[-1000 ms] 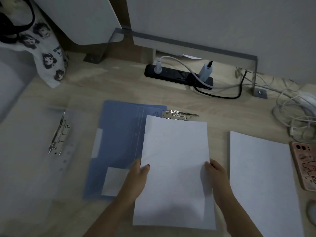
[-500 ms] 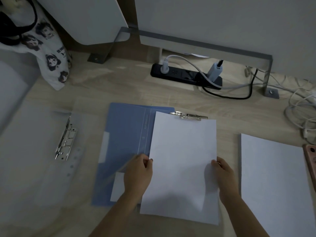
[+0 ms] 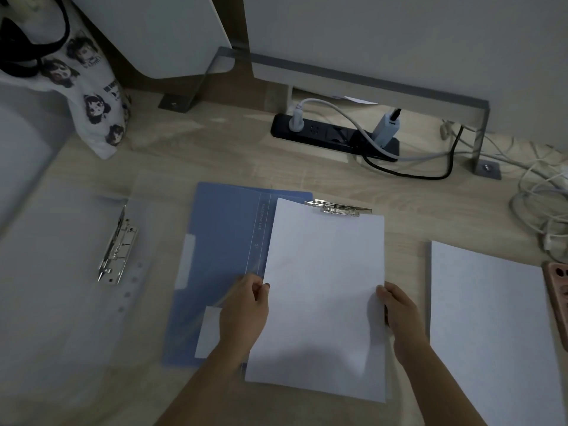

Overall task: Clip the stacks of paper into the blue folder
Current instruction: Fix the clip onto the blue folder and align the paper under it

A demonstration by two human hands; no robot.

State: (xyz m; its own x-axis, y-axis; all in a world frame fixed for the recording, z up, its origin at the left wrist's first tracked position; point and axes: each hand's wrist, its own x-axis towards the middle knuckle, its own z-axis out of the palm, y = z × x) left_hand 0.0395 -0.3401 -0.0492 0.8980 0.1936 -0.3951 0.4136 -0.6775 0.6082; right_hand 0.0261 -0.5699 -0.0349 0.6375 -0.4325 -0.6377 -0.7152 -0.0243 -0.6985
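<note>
An open blue folder (image 3: 227, 247) lies flat on the wooden desk. Its metal clip (image 3: 338, 207) sits at the top of the right half. A white paper stack (image 3: 325, 287) covers that right half, its top edge touching the clip. My left hand (image 3: 246, 315) grips the stack's left edge. My right hand (image 3: 399, 315) holds the right edge. A second white paper stack (image 3: 491, 327) lies on the desk to the right, untouched.
A clear plastic folder (image 3: 61, 287) with its own metal clip (image 3: 118, 244) lies at the left. A black power strip (image 3: 335, 136) with cables sits at the back, a printed tote bag (image 3: 89, 96) at the far left, a pink phone (image 3: 558, 287) at the right edge.
The paper stack has slid up and away from me over the folder's right half, until its top edge meets the clip. Both hands moved with it.
</note>
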